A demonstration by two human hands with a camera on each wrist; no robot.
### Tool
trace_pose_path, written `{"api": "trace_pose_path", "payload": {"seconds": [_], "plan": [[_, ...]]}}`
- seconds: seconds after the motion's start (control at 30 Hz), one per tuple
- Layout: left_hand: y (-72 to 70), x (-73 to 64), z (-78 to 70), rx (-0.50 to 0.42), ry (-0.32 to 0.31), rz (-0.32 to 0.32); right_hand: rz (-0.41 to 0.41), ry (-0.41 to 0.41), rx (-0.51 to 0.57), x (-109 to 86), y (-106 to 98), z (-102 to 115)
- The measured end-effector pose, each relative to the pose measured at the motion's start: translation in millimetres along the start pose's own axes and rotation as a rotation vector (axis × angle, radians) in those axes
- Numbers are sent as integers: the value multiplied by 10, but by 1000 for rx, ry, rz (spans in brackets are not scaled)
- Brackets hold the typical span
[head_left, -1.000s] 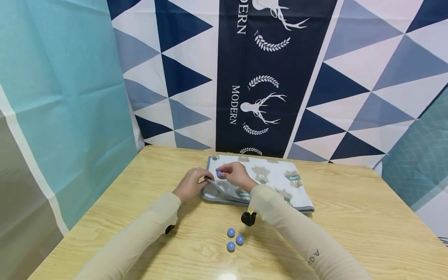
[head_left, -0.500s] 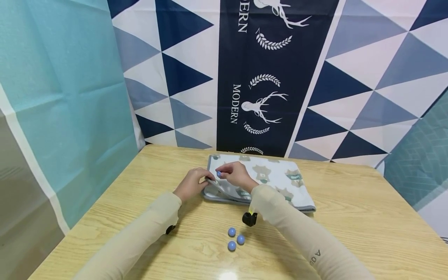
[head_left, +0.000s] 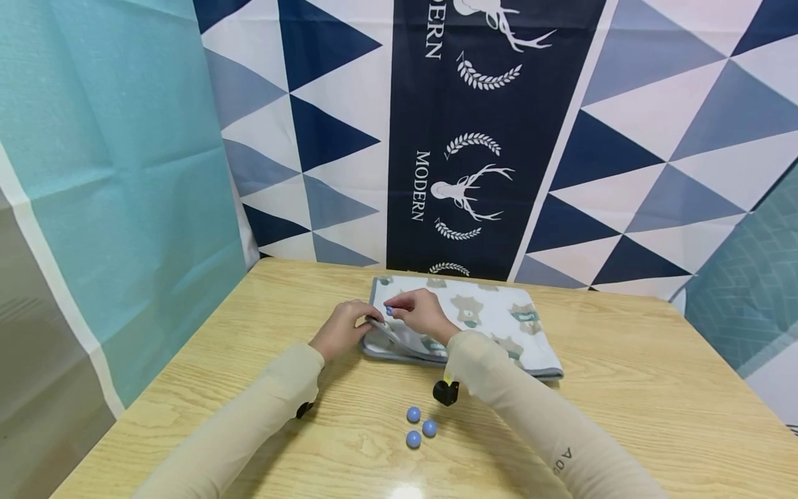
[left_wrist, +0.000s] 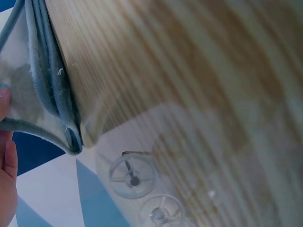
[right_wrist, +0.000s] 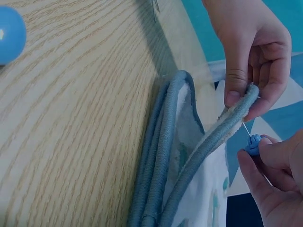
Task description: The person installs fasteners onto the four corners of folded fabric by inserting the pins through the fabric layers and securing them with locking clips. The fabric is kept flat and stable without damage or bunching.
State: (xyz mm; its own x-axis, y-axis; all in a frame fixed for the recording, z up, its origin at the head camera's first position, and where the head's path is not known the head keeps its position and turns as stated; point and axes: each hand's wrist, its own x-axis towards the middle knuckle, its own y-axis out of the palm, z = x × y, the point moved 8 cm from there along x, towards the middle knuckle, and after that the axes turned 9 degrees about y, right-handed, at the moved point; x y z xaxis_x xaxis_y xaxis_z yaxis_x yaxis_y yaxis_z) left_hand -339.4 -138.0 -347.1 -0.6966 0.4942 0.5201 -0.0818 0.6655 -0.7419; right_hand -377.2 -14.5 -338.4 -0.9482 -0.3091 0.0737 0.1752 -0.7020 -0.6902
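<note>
My left hand point(head_left: 345, 327) pinches the lifted corner of a folded white blanket point(head_left: 470, 326) with grey edging and bear prints. Close beside that corner, my right hand point(head_left: 424, 312) pinches a small blue pin head point(right_wrist: 254, 144) between thumb and fingers. In the right wrist view, a thin straight line like a needle runs between the blue head and the corner. How deep it enters the cloth cannot be made out. In the left wrist view, only parts of the left fingers point(left_wrist: 9, 158) show at the blanket edge. Three round blue balls point(head_left: 414, 439) lie on the table in front.
The wooden table point(head_left: 561, 443) carries the blanket near its back edge. A patterned cloth point(head_left: 339, 125) hangs behind it, and a turquoise one point(head_left: 125, 180) on the left. Clear round discs point(left_wrist: 132, 176) show past the table edge in the left wrist view.
</note>
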Motion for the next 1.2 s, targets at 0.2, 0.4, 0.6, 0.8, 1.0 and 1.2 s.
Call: {"api": "trace_pose_path", "payload": {"seconds": [0.2, 0.4, 0.6, 0.8, 1.0, 1.2], "plan": [[-15, -6, 13, 5, -14, -3, -16, -33, -16, -5, 2, 26], [-18, -3, -7, 5, -11, 1, -21, -16, -23, -27, 0, 38], [-19, 15, -22, 0, -10, -6, -34, 68, 11, -34, -12, -17], [-9, 23, -23, -8, -9, -2, -46, 118, 45, -27, -7, -61], [-7, 14, -13, -11, -36, -1, -28, 125, 66, -28, 22, -67], [-16, 18, -24, -6, -37, -6, -39, 144, 79, -23, 6, -85]]}}
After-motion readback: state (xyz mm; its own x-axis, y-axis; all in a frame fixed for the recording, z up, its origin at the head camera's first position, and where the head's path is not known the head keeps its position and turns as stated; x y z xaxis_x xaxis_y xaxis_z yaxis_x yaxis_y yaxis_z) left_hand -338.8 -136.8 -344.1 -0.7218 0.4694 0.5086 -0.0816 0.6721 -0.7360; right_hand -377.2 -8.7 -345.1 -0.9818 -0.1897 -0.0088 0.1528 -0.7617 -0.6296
